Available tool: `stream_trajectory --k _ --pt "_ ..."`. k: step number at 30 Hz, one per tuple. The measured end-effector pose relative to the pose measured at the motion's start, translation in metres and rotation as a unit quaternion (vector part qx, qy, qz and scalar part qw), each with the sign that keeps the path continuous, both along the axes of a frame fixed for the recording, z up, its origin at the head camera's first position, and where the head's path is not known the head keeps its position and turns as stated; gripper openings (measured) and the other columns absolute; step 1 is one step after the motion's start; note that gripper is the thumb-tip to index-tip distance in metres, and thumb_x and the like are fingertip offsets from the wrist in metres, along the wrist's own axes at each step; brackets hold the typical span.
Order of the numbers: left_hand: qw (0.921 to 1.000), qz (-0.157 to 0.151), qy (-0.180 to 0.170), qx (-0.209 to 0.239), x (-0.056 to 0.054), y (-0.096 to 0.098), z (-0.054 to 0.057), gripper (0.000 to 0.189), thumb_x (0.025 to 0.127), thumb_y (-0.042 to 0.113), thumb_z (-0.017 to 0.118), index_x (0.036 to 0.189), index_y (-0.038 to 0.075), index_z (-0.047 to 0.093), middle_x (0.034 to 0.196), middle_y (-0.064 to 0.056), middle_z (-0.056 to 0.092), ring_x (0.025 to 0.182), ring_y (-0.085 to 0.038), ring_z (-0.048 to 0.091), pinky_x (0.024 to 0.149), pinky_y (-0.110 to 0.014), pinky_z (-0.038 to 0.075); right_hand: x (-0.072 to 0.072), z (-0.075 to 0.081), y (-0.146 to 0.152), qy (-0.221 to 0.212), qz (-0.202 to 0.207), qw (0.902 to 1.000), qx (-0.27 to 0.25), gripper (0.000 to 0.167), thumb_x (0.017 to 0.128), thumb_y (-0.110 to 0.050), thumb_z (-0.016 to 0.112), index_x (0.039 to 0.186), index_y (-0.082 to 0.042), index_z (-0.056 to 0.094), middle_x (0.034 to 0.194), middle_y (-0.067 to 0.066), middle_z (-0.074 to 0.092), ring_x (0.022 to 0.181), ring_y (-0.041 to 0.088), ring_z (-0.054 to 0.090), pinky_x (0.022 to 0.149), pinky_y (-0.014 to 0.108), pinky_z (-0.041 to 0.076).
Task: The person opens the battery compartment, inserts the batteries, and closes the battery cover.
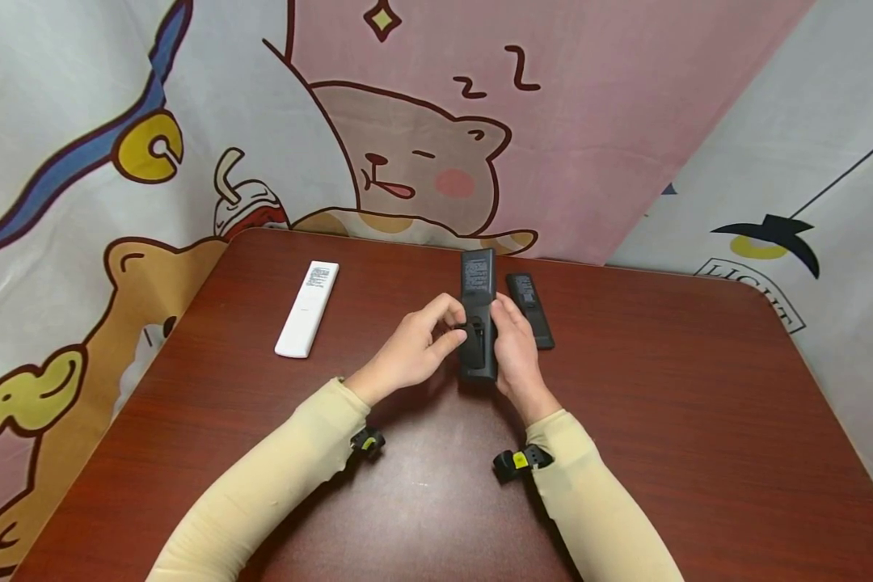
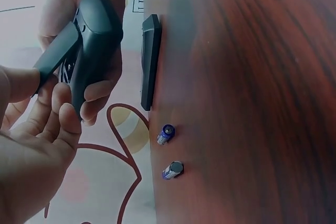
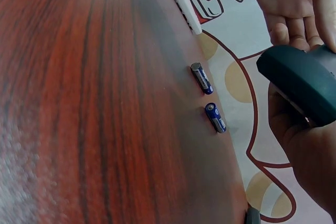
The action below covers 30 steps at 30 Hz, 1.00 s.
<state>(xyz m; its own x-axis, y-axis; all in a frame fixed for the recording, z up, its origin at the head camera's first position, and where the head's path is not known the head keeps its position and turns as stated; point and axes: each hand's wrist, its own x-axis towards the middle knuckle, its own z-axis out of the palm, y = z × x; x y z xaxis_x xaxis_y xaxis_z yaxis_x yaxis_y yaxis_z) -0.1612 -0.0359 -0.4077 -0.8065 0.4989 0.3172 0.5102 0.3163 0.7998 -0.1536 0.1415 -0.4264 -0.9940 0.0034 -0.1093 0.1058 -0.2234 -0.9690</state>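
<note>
My right hand point(image 1: 518, 349) grips a black remote control point(image 1: 478, 279) from its right side, back face up, above the table. With thumb and fingers my left hand point(image 1: 415, 347) pinches the remote's battery cover point(image 2: 59, 51). In the left wrist view the cover stands tilted away from the body, and part of the battery compartment point(image 2: 68, 69) shows beneath it. Two blue and silver batteries point(image 3: 201, 78) point(image 3: 215, 117) lie on the table beyond; in the head view the hands and remote hide them.
A second black remote point(image 1: 533, 315) lies back up just right of my right hand. Off to the left lies a white remote point(image 1: 308, 311), also back up. The brown table point(image 1: 662, 420) ends at a cartoon-printed cloth point(image 1: 589, 121).
</note>
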Motion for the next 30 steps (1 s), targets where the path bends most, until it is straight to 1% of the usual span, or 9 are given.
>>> stream_trajectory --k 2,5,12,16,18,21,23,27,30 --pt "1.0000 0.004 -0.006 0.003 0.000 -0.001 0.000 0.014 0.101 0.006 0.063 0.111 0.009 0.054 0.098 -0.006 0.062 0.093 -0.020 0.060 0.077 -0.034 0.050 0.000 0.000 0.000 -0.001 0.000 1.0000 0.002 0.044 0.114 -0.030 0.030 0.152 -0.010 0.043 0.123 0.012 0.060 0.095 0.012 0.067 0.079 0.028 0.058" --pt "0.9999 0.009 -0.010 0.006 -0.001 -0.003 0.000 0.013 0.101 0.006 0.063 0.111 0.009 0.055 0.097 -0.006 0.062 0.092 -0.019 0.060 0.076 -0.030 0.049 0.000 0.000 -0.001 -0.002 -0.002 1.0000 0.004 0.044 0.114 -0.029 0.030 0.152 -0.010 0.043 0.124 0.014 0.060 0.096 0.012 0.067 0.080 0.028 0.057" --pt "0.9998 0.021 -0.004 0.006 -0.004 -0.009 0.000 0.015 0.100 0.004 0.064 0.112 0.008 0.056 0.098 -0.007 0.062 0.091 -0.020 0.060 0.075 -0.030 0.048 0.000 0.000 -0.001 -0.005 -0.003 1.0000 0.003 0.044 0.114 -0.029 0.030 0.153 -0.010 0.042 0.126 0.015 0.060 0.096 0.012 0.068 0.080 0.029 0.058" --pt "0.9997 0.026 -0.004 0.000 -0.005 -0.015 0.000 0.014 0.101 0.005 0.063 0.113 0.008 0.057 0.099 -0.007 0.063 0.089 -0.020 0.059 0.075 -0.032 0.048 0.000 0.000 0.000 -0.004 -0.001 1.0000 0.000 0.045 0.114 -0.029 0.030 0.153 -0.010 0.041 0.131 0.018 0.059 0.099 0.014 0.069 0.081 0.030 0.058" --pt "0.9996 0.028 -0.005 -0.006 -0.006 -0.018 0.000 0.014 0.102 0.006 0.063 0.114 0.008 0.057 0.100 -0.007 0.063 0.089 -0.020 0.059 0.075 -0.033 0.048 -0.001 0.000 0.001 0.000 0.008 1.0000 -0.005 0.045 0.114 -0.030 0.029 0.154 -0.010 0.039 0.134 0.021 0.058 0.101 0.019 0.070 0.082 0.032 0.059" --pt "0.9993 0.033 -0.006 -0.014 -0.007 -0.024 -0.001 0.013 0.102 0.007 0.063 0.114 0.008 0.058 0.100 -0.008 0.063 0.089 -0.021 0.059 0.074 -0.034 0.048 -0.001 0.000 0.001 0.006 0.023 0.9994 -0.023 0.044 0.114 -0.029 0.028 0.152 -0.010 0.040 0.137 0.027 0.055 0.105 0.032 0.071 0.083 0.039 0.061" --pt "0.9992 0.034 -0.007 -0.020 -0.009 -0.027 -0.002 0.013 0.102 0.008 0.063 0.115 0.008 0.058 0.101 -0.008 0.064 0.088 -0.022 0.060 0.073 -0.034 0.047 -0.001 0.000 0.001 0.009 0.031 0.9989 -0.034 0.042 0.114 -0.028 0.027 0.150 -0.010 0.040 0.135 0.026 0.056 0.106 0.036 0.070 0.085 0.044 0.061" --pt "0.9990 0.036 -0.006 -0.025 -0.011 -0.034 -0.004 0.014 0.103 0.008 0.062 0.116 0.008 0.058 0.100 -0.008 0.065 0.087 -0.022 0.060 0.071 -0.034 0.046 -0.001 -0.001 0.002 0.011 0.034 0.9983 -0.047 0.041 0.115 -0.028 0.027 0.147 -0.009 0.041 0.130 0.020 0.059 0.104 0.035 0.071 0.087 0.049 0.060" --pt "0.9986 0.040 -0.010 -0.032 -0.013 -0.038 -0.005 0.014 0.103 0.009 0.062 0.116 0.007 0.059 0.100 -0.008 0.065 0.087 -0.022 0.060 0.073 -0.035 0.047 -0.002 -0.001 0.002 0.009 0.038 0.9980 -0.049 0.041 0.115 -0.029 0.027 0.148 -0.010 0.040 0.133 0.022 0.057 0.102 0.032 0.072 0.088 0.051 0.059"
